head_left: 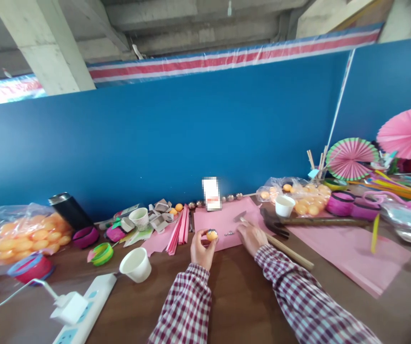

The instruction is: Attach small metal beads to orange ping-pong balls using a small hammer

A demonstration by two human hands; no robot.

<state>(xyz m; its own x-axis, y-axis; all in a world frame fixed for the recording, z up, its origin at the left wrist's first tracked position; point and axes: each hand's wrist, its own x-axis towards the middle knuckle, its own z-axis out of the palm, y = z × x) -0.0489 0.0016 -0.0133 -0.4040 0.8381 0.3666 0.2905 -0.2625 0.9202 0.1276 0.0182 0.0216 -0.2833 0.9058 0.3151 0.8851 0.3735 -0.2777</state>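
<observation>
An orange ball (212, 234) with something shiny on its top is pinched between the fingers of my left hand (203, 249), at the front edge of a pink sheet (223, 220). Several small silvery beads (229, 233) lie on that sheet between my two hands. Over the sheet's right part, my right hand (251, 236) has its fingers bent around a knife-like tool (240, 216), whose grey blade points up and away. A wooden stick (291, 252) lies beside my right wrist.
A hammer (275, 222) lies right of the sheet, near a white cup (284, 206) and bagged orange balls (307, 200). Another white cup (135, 264), a power strip (87, 310) and a black bottle (69, 210) stand left. A blue partition (191, 129) rises behind.
</observation>
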